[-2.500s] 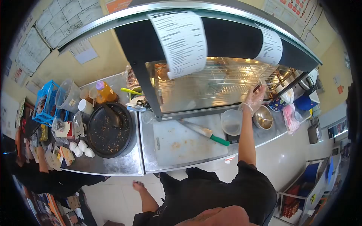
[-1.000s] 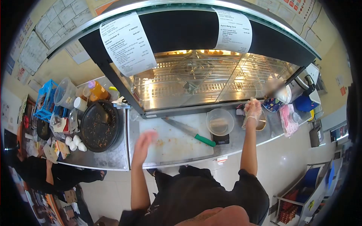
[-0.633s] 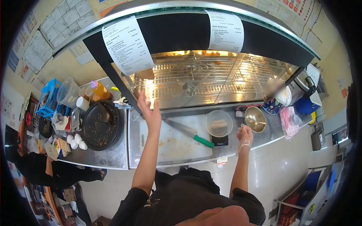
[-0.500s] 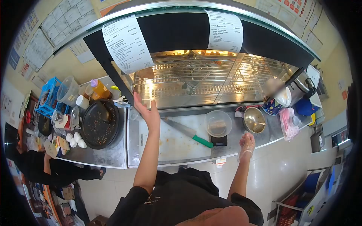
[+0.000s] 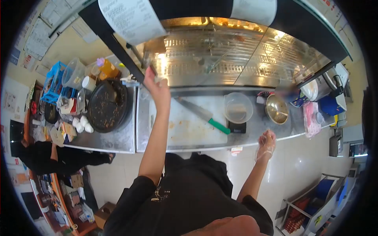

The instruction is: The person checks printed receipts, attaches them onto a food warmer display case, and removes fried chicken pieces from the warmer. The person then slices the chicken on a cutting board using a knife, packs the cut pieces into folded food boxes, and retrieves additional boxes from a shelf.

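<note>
My left hand (image 5: 158, 88) is bare and raised at the lower left corner of the glass-fronted cabinet (image 5: 204, 90). Its fingers are bent around a small dark piece at the glass that I cannot make out. Wearing a clear plastic glove, my right hand (image 5: 267, 144) hangs off the counter's front edge with its fingers drawn together and nothing visible in them. Nearest to it is a metal bowl (image 5: 277, 109). A green-handled knife (image 5: 219, 126) lies on the white cutting board (image 5: 189, 135), beside a clear round tub (image 5: 238, 108) partly over a black scale (image 5: 238, 128).
On the left counter stand a black round pan (image 5: 106, 112), white bundles (image 5: 83, 124), an orange bottle (image 5: 107, 69) and a blue basket (image 5: 53, 84). Another person (image 5: 67, 159) is at the far left. A pink bag (image 5: 312, 120) lies at the right. Printed receipts (image 5: 132, 19) hang from the cabinet.
My left hand has come up to the cabinet's left corner, and its fingers have bent. My right hand has drawn back from the cabinet and bowl. The view has tipped downward.
</note>
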